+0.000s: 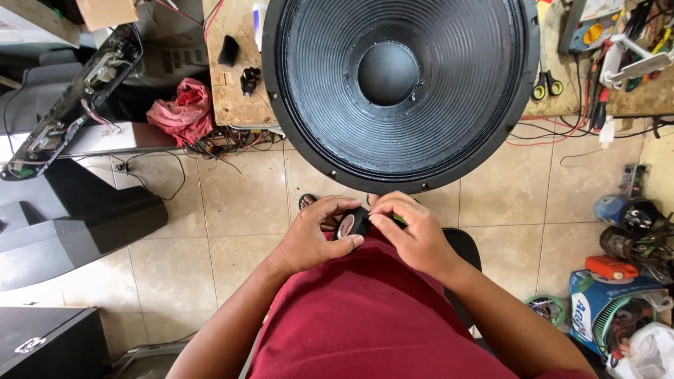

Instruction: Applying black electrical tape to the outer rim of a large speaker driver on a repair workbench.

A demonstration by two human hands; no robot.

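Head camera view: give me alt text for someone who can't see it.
Both hands, left hand and right hand, hold a small black tape roll above a red shirt. Ahead, a large black speaker cone leans against a cluttered wooden workbench on a tiled floor.

Beige tiled floor [232,210], cluttered wooden workbench [235,91]

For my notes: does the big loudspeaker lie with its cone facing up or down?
Facing up: the loudspeaker shows its ribbed cone and centre hollow to the camera.
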